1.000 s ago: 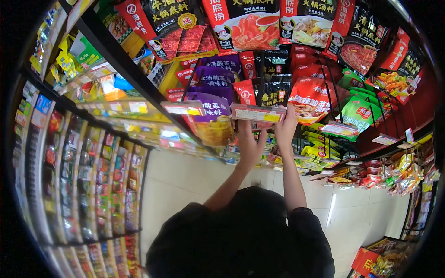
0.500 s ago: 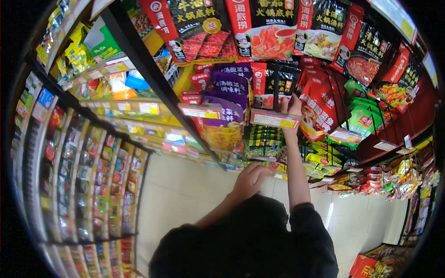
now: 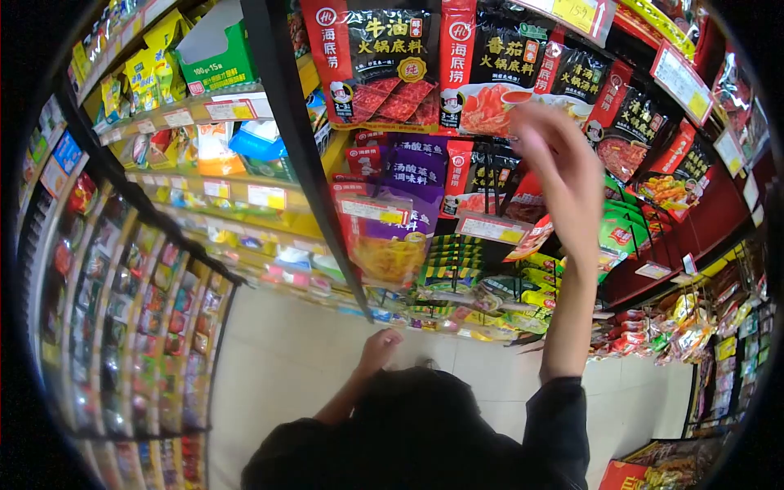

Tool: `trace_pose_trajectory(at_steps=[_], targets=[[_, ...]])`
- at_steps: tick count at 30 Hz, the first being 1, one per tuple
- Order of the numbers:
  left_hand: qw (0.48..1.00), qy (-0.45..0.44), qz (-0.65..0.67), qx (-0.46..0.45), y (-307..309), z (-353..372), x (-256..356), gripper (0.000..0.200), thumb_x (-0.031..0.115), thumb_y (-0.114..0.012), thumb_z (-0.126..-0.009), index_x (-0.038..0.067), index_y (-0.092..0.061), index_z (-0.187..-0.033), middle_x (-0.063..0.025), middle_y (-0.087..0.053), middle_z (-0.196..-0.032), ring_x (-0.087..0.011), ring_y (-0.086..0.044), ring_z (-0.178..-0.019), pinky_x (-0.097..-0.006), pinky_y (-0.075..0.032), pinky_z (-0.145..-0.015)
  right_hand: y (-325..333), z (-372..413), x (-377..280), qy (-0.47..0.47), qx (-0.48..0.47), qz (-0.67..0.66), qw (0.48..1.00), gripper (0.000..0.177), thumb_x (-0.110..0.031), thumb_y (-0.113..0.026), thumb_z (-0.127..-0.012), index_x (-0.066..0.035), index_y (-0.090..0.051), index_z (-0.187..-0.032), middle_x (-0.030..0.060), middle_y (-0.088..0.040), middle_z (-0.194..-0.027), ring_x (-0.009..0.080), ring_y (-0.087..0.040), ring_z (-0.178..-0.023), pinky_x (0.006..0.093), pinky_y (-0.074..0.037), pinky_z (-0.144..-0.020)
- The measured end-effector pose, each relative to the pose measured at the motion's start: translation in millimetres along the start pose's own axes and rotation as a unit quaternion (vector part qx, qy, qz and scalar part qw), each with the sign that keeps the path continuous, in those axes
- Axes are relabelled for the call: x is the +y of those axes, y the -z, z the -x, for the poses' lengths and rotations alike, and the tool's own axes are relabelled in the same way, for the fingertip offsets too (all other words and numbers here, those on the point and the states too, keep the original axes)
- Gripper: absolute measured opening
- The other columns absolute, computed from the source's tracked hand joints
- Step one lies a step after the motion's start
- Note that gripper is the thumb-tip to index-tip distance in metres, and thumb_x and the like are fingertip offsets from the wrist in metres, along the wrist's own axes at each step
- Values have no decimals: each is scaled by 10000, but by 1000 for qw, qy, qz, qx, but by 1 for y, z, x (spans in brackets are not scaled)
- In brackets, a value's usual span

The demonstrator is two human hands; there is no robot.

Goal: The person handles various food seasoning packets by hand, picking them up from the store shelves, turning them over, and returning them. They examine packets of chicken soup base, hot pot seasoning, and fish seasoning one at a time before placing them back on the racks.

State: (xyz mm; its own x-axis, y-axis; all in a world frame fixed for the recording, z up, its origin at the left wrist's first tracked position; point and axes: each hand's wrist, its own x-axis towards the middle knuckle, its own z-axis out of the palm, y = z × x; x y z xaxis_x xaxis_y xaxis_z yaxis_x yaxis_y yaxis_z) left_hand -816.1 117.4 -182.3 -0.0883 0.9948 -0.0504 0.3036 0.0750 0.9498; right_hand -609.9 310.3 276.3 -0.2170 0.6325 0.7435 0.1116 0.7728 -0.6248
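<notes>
Plainly, in the head view, the right hand (image 3: 565, 184) is raised before the rack (image 3: 706, 233), its fingers loosely bent and spread from the thumb, with motion blur on them. No thing shows in its grip. The fingertips overlap the lower right part of a black-and-red tomato packet (image 3: 490, 69) in the rack's upper row; whether they touch it, I cannot tell. The left hand (image 3: 380, 349) is low and well apart from the right, over the pale floor (image 3: 286, 351), below the lower end of the black post (image 3: 302, 155). Its fingers look curled, though I cannot tell whether they meet the thumb.

The tomato packet hangs upright between a beef-tallow packet (image 3: 390, 49), nearer the post at the rack's left edge, and a clear-soup packet (image 3: 581, 77), partly behind the hand. Beneath the beef-tallow one, purple packets (image 3: 415, 200) hang in a file beside the post, a price tag (image 3: 376, 210) across their front. Just right of them are smaller black packets (image 3: 488, 173), with another price tag (image 3: 492, 229) at their lower edge. Green packets (image 3: 622, 233) hang to the right of the raised forearm. Left of the post, a green box (image 3: 216, 57) stands on a shelf (image 3: 175, 110).
</notes>
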Motion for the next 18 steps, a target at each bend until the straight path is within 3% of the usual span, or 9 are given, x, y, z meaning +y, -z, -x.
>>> trace_pose_trajectory(at_steps=[2, 4, 7, 11, 15, 16, 18], targets=[[997, 67, 43, -26, 4, 8, -15, 141, 121, -647, -933, 18, -688, -1021, -78, -722, -913, -170, -697, -817, -305, -566, -722, -37, -45, 10, 47, -28, 51, 997, 388, -204, -712, -937, 48, -608, -1214, 159, -697, -1115, 185, -686, -875, 311, -550, -754], [996, 49, 67, -23, 9, 17, -17, 157, 158, -655, -941, 18, -685, -1008, -76, -718, -894, -166, -695, -793, -303, -566, -712, -67, -70, 17, -4, -8, 122, 992, 482, -268, -771, -884, 38, -600, -1215, 184, -709, -1084, 236, -709, -880, 346, -560, -746], [996, 38, 84, -5, 15, 29, -28, 166, 178, -657, -949, 18, -683, -988, -69, -712, -867, -160, -690, -754, -298, -562, -691, -101, -85, 30, -7, 57, 141, 988, 498, -298, -790, -856, 33, -604, -1179, 187, -725, -997, 270, -721, -853, 374, -560, -743], [994, 79, 75, 20, 26, 40, -26, 163, 177, -658, -952, 19, -684, -985, -65, -710, -848, -152, -683, -714, -290, -554, -661, -121, -82, 31, 32, 63, 131, 989, 433, -271, -759, -869, 57, -607, -1109, 241, -715, -889, 369, -715, -822, 420, -545, -725], [992, 58, 102, 45, 36, 44, -44, 146, 163, -663, -943, 29, -691, -994, -61, -714, -852, -146, -681, -695, -286, -544, -644, -118, -75, 6, 8, 61, 151, 987, 298, -210, -685, -915, 74, -651, -996, 274, -681, -807, 406, -700, -777, 450, -523, -691], [991, 40, 114, 53, 38, 43, -46, 143, 159, -665, -941, 32, -693, -998, -60, -716, -855, -146, -681, -691, -285, -543, -641, -111, -73, -8, -22, 58, 164, 985, 265, -186, -648, -936, 58, -671, -1035, 274, -678, -785, 427, -686, -749, 461, -517, -681], [991, 32, 119, 57, 42, 41, -43, 136, 134, -661, -935, 31, -688, -1020, -52, -710, -878, -142, -672, -724, -283, -541, -666, -103, -72, -16, 51, 93, 239, 965, 243, -162, -617, -952, 38, -680, -1075, 268, -678, -781, 440, -672, -747, 467, -510, -660]])
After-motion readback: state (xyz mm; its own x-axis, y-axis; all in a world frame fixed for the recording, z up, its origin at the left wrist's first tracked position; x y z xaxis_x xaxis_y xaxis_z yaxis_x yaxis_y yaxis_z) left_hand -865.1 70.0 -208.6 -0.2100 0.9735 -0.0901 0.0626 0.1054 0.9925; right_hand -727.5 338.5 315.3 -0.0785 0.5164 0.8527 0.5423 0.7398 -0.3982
